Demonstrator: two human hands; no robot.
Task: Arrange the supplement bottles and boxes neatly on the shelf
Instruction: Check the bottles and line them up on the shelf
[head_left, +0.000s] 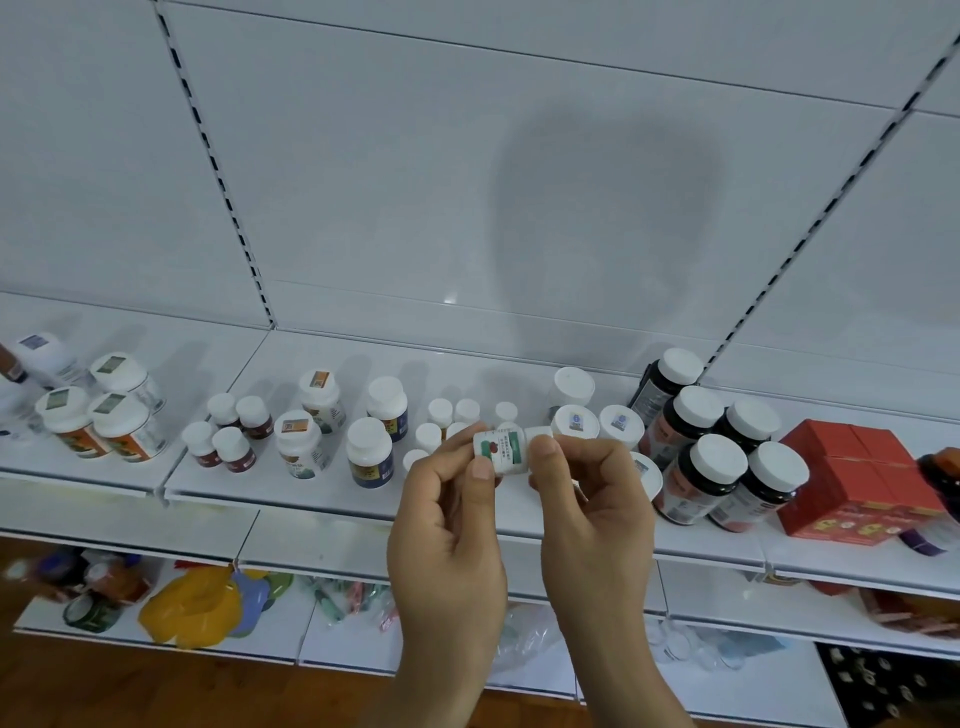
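We hold a small white bottle (506, 451) on its side in front of the shelf (332, 506), lifted off it and level with its front edge, about midway along the centre panel; our left hand (449, 525) pinches the body end between thumb and fingers, and our right hand (592, 514) pinches the cap end, so both hands are closed on the one bottle; we judge it is held sideways so that we can read its label and match it to a group before setting it down.

The bottle is white plastic with a white cap, and its label shows a green band, a red fruit picture and fine print too small to read.

Behind it, near the middle of the shelf, stand the small white-capped bottles (440, 423) in loose rows, which look like its own kind, so we judge it belongs there; toward the left edge stand the wide jars (122, 423), then the small brown bottles (228, 434), grouped by type; toward the right edge the dark bottles (711, 470) stand together beside the red boxes (852, 480), which are stacked near the front edge; grouping like with like seems the reason for each placement.
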